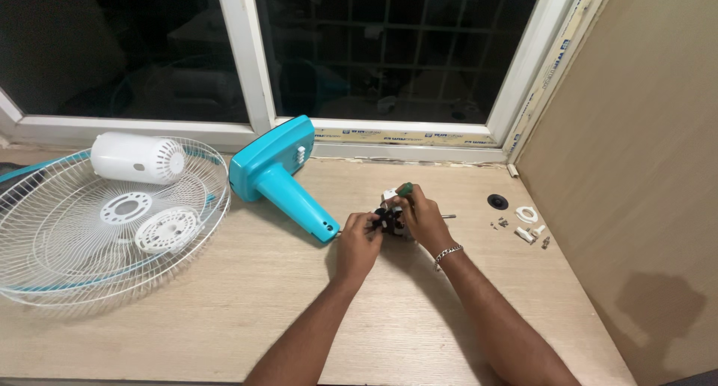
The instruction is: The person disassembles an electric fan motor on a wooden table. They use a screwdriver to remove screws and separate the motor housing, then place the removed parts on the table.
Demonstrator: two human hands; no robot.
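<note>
A small fan motor (390, 221) with black and white parts sits on the wooden table (247, 304), a thin metal shaft sticking out to its right. My left hand (357, 244) grips its left side. My right hand (423, 218), with a bracelet on the wrist, is closed around a green-handled screwdriver (404, 189) held over the motor's top. The turquoise fan stand (280, 176) lies on its side just left of my hands, its neck end touching or nearly touching the motor.
Wire fan guards (45, 244) lie at the left with a white motor cover (138, 158) and white round plates on them. Small white parts and screws (526, 229) and a black disc (497, 201) lie at the right near the brown wall. A window stands behind.
</note>
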